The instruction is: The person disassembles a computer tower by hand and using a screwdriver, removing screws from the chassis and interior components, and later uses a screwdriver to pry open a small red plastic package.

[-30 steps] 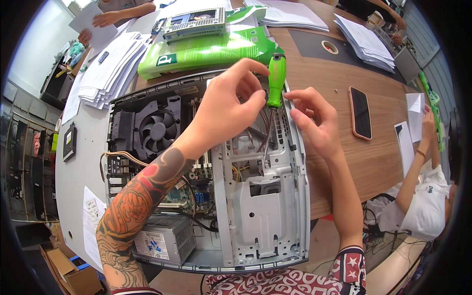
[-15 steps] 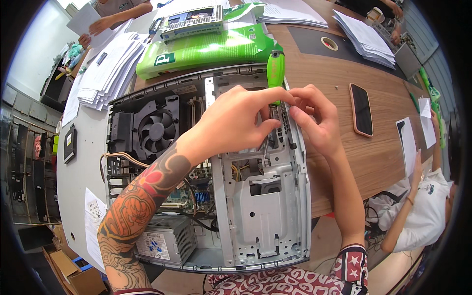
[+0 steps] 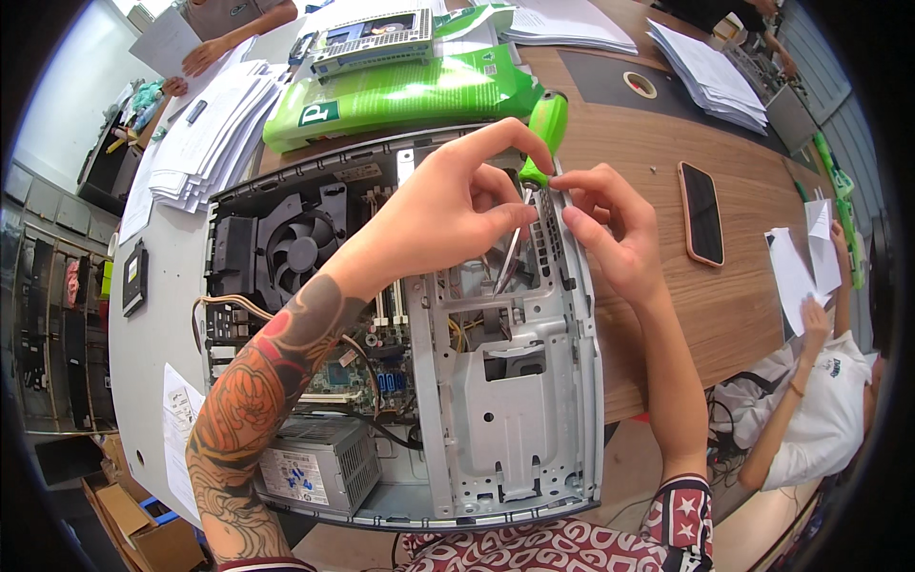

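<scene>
An opened desktop computer case [image 3: 496,410] lies flat before me. My left hand [image 3: 443,195] reaches across it, closed on a screwdriver [image 3: 547,122] with a bright green handle, near its lower green collar. The screwdriver is tilted, its handle toward the far right and its metal shaft slanting down to the near left, over the drive bay of the case. My right hand [image 3: 618,234] is at the case's right edge, fingers curled and pressed together, the index fingertip beside the green collar. Whatever its fingertips hold, if anything, is hidden.
Inside the case are a black fan [image 3: 297,250] and a power supply [image 3: 319,465]. Beyond it lies a green package [image 3: 410,100] with a metal drive unit [image 3: 372,43] on top. A phone [image 3: 701,212], a tape roll [image 3: 640,85] and paper stacks [image 3: 214,133] surround it. Other people handle papers nearby.
The screwdriver has tilted, its handle going right and its shaft tip left. My left hand's fingers have shifted with it; my right hand has barely moved.
</scene>
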### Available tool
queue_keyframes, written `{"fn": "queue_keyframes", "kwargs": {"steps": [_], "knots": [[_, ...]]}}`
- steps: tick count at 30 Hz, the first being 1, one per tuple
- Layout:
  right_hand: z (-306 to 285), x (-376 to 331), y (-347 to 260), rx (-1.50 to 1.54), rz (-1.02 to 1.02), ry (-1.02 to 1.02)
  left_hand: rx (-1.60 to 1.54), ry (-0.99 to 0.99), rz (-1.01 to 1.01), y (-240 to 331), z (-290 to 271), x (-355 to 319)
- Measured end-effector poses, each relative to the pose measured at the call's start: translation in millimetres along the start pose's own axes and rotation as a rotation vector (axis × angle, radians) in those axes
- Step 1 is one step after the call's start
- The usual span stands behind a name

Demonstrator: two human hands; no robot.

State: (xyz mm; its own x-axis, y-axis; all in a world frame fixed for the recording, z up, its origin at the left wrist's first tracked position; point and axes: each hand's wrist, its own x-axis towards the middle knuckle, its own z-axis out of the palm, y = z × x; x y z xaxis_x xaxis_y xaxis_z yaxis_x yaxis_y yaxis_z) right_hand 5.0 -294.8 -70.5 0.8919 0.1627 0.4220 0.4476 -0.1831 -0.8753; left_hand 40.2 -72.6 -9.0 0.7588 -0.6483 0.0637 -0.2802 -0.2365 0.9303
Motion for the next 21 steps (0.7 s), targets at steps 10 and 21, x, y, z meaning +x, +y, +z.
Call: {"fn": "queue_keyframes", "kwargs": {"steps": [10,21], "knots": [[1.4,-0.9,-3.0,0.03,0.019,0.012,-0.165,-0.025,0.045,-7.6,-10.4,1.8],[-6.5,-5.0,4.3,0.376,0.09,-0.027,-0.071,-0.142,0.091,0.3,-1.3,-2.3]]}}
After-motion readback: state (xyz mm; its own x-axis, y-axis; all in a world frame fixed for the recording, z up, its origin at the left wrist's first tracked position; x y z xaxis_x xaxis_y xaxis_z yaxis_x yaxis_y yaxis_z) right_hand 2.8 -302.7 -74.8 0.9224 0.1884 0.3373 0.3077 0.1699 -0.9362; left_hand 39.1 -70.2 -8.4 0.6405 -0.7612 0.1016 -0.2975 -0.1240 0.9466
